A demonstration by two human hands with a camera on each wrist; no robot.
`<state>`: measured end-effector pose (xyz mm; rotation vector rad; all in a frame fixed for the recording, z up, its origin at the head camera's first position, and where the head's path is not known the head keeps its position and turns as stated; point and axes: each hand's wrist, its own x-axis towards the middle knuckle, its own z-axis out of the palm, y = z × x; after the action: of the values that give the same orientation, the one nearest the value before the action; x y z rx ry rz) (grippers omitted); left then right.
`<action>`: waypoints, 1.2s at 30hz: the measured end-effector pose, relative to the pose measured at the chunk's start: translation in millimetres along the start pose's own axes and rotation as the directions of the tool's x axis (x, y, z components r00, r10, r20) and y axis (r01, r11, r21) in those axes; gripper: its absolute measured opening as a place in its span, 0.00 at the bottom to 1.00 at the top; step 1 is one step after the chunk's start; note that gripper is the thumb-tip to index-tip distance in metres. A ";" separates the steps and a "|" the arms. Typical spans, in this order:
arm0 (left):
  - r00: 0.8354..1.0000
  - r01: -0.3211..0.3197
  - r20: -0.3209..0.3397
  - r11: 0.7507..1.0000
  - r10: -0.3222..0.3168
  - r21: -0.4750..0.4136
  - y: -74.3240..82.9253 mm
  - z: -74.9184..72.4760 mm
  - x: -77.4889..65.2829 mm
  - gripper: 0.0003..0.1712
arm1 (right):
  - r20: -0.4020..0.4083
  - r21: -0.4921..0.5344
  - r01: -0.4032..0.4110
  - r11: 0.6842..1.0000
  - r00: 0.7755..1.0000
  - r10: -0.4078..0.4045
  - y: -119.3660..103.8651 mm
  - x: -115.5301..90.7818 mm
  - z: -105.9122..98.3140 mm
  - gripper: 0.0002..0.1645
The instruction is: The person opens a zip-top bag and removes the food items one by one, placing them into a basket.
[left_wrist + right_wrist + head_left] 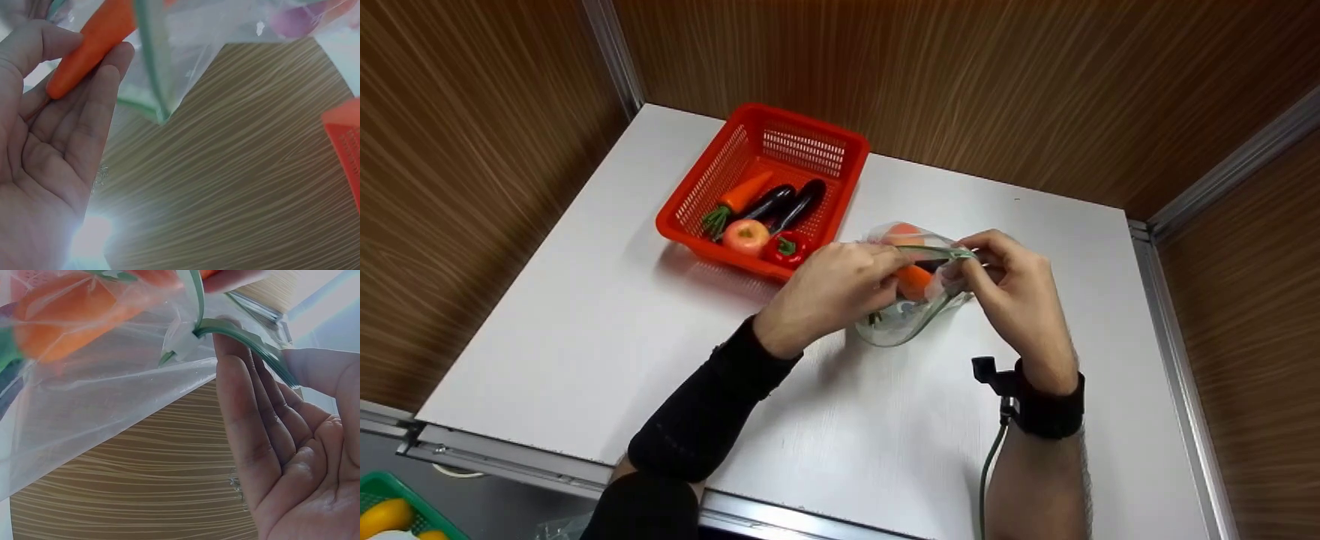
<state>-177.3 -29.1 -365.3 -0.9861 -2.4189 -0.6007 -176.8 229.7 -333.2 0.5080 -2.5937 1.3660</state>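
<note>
A clear zip bag (pixel 889 330) with green edging lies between both hands in the head view. My left hand (pixel 832 289) holds an orange carrot (pixel 93 50) by its narrow end, thumb on one side and fingers on the other. The carrot's thicker part shows through the plastic in the right wrist view. My right hand (pixel 1020 300) pinches the bag's green zip strip (pixel 247 340) between thumb and fingers, near the white slider (pixel 184 340). Through the plastic, a round orange-pink item (pixel 904 234) and something dark also show.
Left of the bag stands a red basket (pixel 671 217) holding a carrot (pixel 746 193), two eggplants (pixel 806 202), an apple (pixel 746 236) and a red pepper (pixel 786 251). Wood-grain panels (pixel 885 75) enclose the white table (pixel 585 360). A green basket (pixel 424 502) sits below its front left edge.
</note>
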 end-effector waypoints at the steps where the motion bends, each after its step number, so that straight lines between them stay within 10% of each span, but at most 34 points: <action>1: 1.000 -0.001 -0.002 1.000 0.001 -0.008 -0.3 -3.3 -0.9 0.22 | 0.000 0.000 0.000 1.000 1.000 0.000 0.1 0.0 0.1 0.11; 13: 1.000 0.009 -0.027 0.985 -0.013 -0.171 -4.8 -36.4 -10.6 0.28 | 0.005 -0.002 -0.014 1.000 1.000 0.014 -1.2 -0.4 -0.9 0.11; 36: 0.977 -0.043 -0.215 0.976 -0.005 -0.214 -17.0 -79.3 -31.3 0.18 | 0.020 0.016 -0.031 0.999 0.999 0.031 -1.0 0.8 3.6 0.10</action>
<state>-150.2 -100.0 -323.1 -0.9738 -2.1842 -0.9322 -177.1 226.0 -334.2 0.4877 -2.6191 1.3998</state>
